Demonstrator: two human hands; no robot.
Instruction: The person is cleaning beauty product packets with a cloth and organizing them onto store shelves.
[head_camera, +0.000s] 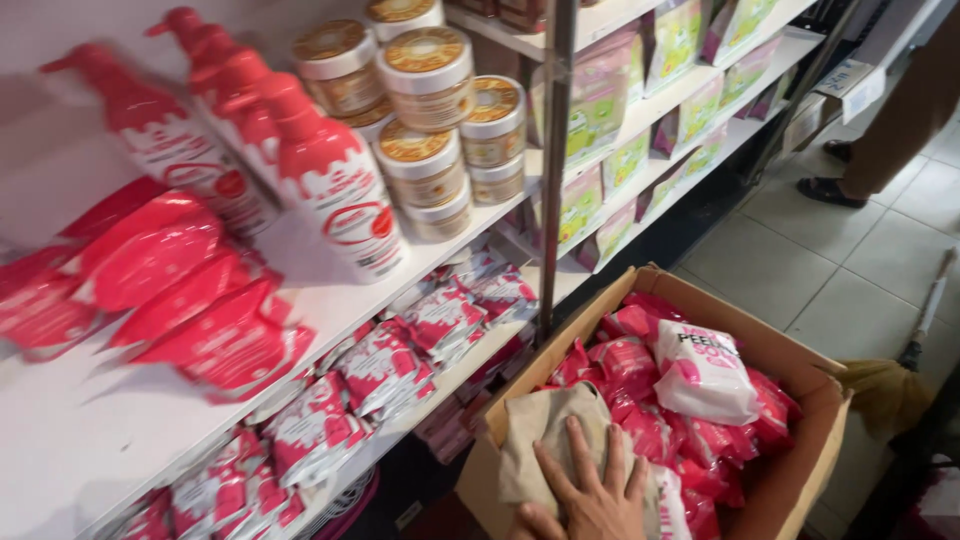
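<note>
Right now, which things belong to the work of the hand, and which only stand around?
In the work:
- hand, flat on beige cloth
- cardboard box
- red and pink packets inside

Standing around:
- pump bottles
- gold-lidded jars
- broom

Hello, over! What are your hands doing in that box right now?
One hand flat, fingers spread, on beige cloth in cardboard box. Which hand: cannot tell. Other hand unseen. Pink packets packed around cloth.

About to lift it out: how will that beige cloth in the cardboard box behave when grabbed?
The beige cloth is creased and draped over the packets, so it will probably flop and sag. It looks light. The hand lies flat on it, and the glossy packets beneath may slide as it is pulled.
</note>
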